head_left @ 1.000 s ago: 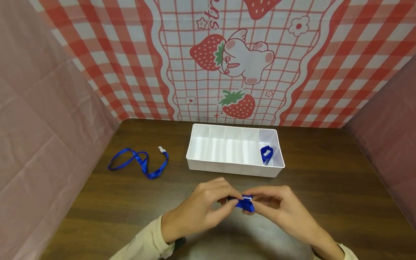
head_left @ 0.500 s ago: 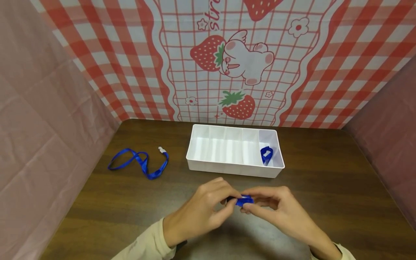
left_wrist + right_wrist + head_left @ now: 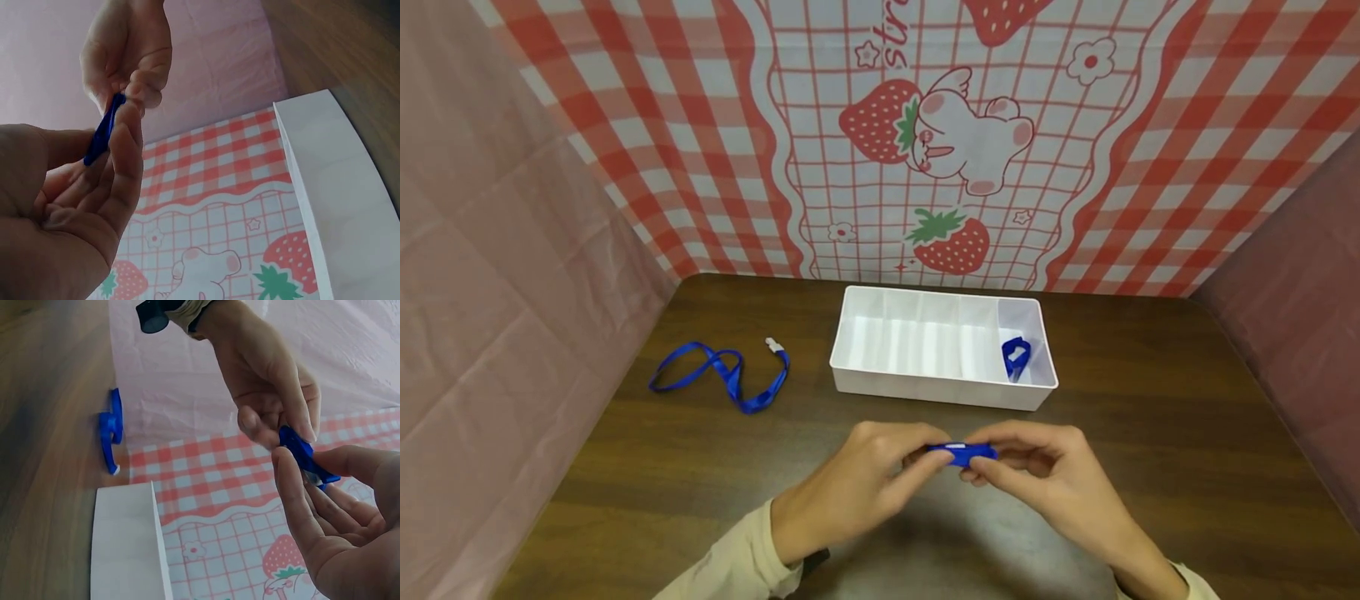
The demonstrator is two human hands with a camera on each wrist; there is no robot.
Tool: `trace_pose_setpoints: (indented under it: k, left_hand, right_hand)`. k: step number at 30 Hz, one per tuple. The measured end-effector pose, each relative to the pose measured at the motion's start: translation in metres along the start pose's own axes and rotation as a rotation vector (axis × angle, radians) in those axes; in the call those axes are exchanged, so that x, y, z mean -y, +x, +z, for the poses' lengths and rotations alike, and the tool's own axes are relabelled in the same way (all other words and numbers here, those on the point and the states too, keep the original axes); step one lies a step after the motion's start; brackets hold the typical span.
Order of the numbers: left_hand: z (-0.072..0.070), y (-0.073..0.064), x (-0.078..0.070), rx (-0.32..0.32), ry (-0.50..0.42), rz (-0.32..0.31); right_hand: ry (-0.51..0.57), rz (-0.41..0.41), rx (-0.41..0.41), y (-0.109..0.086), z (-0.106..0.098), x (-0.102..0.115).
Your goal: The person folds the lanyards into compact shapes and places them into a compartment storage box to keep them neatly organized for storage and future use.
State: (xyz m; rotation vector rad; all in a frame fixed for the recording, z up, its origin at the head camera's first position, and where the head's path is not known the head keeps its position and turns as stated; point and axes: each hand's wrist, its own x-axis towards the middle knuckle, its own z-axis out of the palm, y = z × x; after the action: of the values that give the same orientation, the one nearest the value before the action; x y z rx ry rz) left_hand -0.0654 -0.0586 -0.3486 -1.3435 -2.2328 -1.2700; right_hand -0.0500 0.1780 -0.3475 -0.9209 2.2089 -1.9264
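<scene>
Both hands hold a blue lanyard [image 3: 973, 455], folded into a small flat bundle, above the near middle of the table. My left hand [image 3: 865, 479] pinches its left end between thumb and fingers; my right hand [image 3: 1063, 483] pinches its right end. A bit of white shows on the bundle's upper edge. In the right wrist view the folded lanyard [image 3: 300, 450] spans the fingertips of both hands. The left wrist view shows it edge-on, partly hidden by fingers. Beyond the hands stands a white divided box [image 3: 936, 389], with another coiled blue lanyard [image 3: 1006, 368] in its rightmost compartment.
On the table's left side lies a loose blue lanyard [image 3: 762, 402], looped, with a white clip [image 3: 772, 344] at its end. A red-and-white checked strawberry cloth [image 3: 700, 150] hangs behind the brown table [image 3: 1150, 400]. Pink cloths [image 3: 512, 275] flank it.
The folded lanyard has turned between the fingers and now lies more level, looking longer and narrower. My fingertips have shifted along it. The box and loose lanyard have stayed put.
</scene>
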Motion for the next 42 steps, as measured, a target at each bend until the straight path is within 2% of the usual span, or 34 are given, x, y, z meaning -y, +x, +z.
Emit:
trace_pose_setpoints:
  k: [9, 15, 19, 22, 25, 28, 32, 36, 39, 42]
  left_hand:
    - [-0.006, -0.001, 0.010, 0.052, -0.085, 0.034]
    - [-0.003, 0.000, 0.015, 0.045, -0.068, 0.060]
    - [-0.003, 0.004, 0.025, 0.048, -0.069, 0.058]
    - [-0.008, 0.005, 0.041, -0.001, 0.026, 0.015]
    - [-0.016, 0.004, 0.061, -0.076, 0.251, -0.047]
    - [-0.024, 0.001, 0.082, -0.102, 0.451, -0.117]
    - [-0.028, -0.008, 0.109, -0.036, 0.586, -0.177]
    - [-0.023, -0.017, 0.130, 0.081, 0.640, -0.212]
    - [-0.015, -0.023, 0.138, 0.160, 0.648, -0.257]
    - [-0.006, -0.027, 0.139, 0.235, 0.692, -0.304]
  right_hand:
    - [-0.260, -0.071, -0.005, 0.002, 0.004, -0.005]
    - [-0.304, -0.175, -0.034, 0.001, 0.003, -0.007]
    - [-0.331, -0.186, -0.073, 0.001, 0.000, -0.008]
    - [-0.370, -0.167, -0.111, 0.001, -0.002, -0.008]
    - [-0.392, -0.148, -0.142, 0.001, -0.005, -0.008]
    - [-0.398, -0.130, -0.159, 0.002, -0.006, -0.009]
    - [-0.388, -0.126, -0.171, 0.004, -0.006, -0.012]
    - [-0.403, -0.129, -0.200, 0.005, -0.008, -0.015]
    - [-0.440, -0.119, -0.216, 0.007, -0.012, -0.020]
    - [-0.483, -0.113, -0.219, 0.010, -0.017, -0.025]
